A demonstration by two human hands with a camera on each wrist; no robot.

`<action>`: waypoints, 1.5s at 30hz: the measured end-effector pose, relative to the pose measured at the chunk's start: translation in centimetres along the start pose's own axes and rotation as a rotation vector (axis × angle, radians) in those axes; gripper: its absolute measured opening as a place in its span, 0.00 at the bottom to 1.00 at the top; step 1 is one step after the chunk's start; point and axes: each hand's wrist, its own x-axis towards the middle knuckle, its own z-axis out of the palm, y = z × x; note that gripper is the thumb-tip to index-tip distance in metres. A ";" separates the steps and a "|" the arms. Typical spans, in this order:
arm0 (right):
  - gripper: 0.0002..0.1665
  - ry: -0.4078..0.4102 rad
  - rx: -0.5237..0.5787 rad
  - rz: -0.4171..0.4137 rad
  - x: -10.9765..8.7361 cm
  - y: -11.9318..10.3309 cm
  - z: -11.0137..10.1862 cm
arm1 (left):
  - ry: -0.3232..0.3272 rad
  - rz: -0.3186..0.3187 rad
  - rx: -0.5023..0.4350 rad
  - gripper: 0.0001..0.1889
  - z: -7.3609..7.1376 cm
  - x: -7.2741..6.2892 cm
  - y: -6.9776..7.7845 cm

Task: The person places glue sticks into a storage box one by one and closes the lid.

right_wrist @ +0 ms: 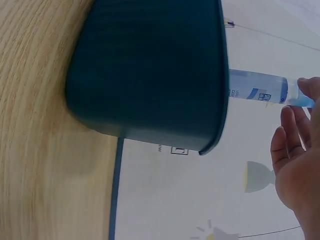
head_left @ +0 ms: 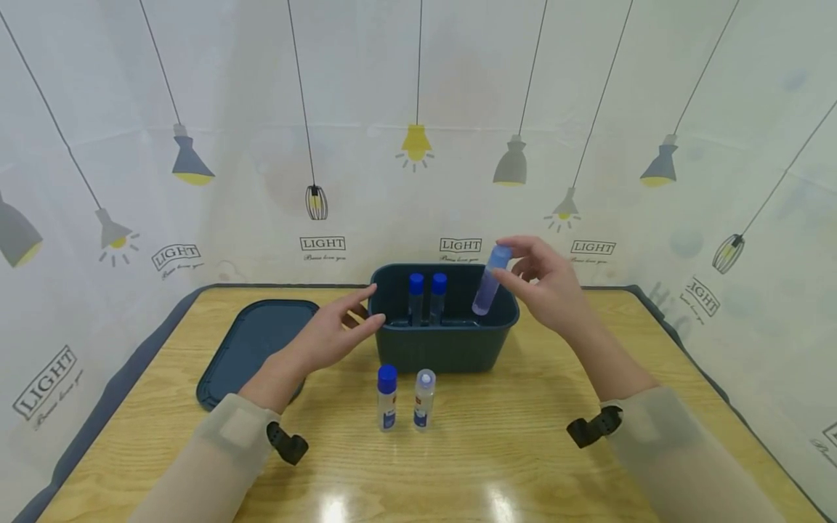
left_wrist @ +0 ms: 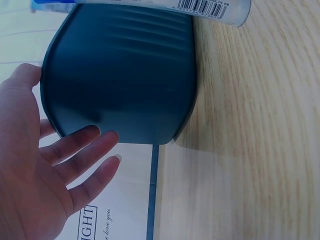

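Observation:
A dark teal plastic bin (head_left: 445, 349) stands toward the back of the table. My right hand (head_left: 546, 283) pinches a clear liquid glue bottle (head_left: 487, 290) by its pale blue cap, tilted with its lower end inside the bin's right part. In the right wrist view, the held bottle (right_wrist: 257, 86) extends past the rim. My left hand (head_left: 336, 327) touches the bin's left rim, fingers spread and relaxed. Two blue-capped bottles, a left one (head_left: 415, 298) and a right one (head_left: 439, 298), stand side by side inside the bin.
In front of the bin, a blue-capped glue bottle (head_left: 387, 399) and a clear-capped one (head_left: 424, 399) stand on the wooden table (head_left: 523, 450). A dark teal lid (head_left: 255, 338) lies at the left, partly beneath my left forearm. A lamp-printed curtain (head_left: 366, 87) surrounds the table's back and sides.

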 end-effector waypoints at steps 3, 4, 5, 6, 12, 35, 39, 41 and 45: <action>0.25 -0.024 -0.029 0.036 0.4 1.0 0.6 | 0.000 0.000 -0.001 0.41 0.0 0.0 0.0; 0.25 -0.036 -0.039 0.049 0.5 1.3 0.8 | 0.000 0.000 -0.001 0.40 0.0 0.0 0.0; 0.25 -0.050 -0.046 0.062 0.6 1.7 1.0 | 0.001 0.000 0.000 0.40 0.1 0.0 0.0; 0.25 -0.065 -0.054 0.075 0.7 2.0 1.2 | 0.002 -0.001 -0.001 0.40 0.1 0.0 0.0; 0.26 -0.142 -0.083 0.129 1.3 3.6 2.2 | -0.001 -0.002 -0.001 0.40 0.0 -0.1 -0.1; 0.26 -0.217 -0.229 0.245 3.7 5.6 4.2 | 0.004 0.010 -0.005 0.39 0.2 0.1 -0.3; 0.26 -0.221 -0.252 0.236 3.7 6.1 4.4 | 0.001 0.007 -0.009 0.39 0.2 0.1 -0.3; 0.25 -0.226 -0.270 0.226 3.7 6.3 4.5 | 0.002 0.007 -0.008 0.39 0.2 0.0 -0.2; 0.24 -0.260 -0.317 0.222 3.9 6.4 4.8 | 0.004 0.002 -0.008 0.39 0.0 -0.1 0.0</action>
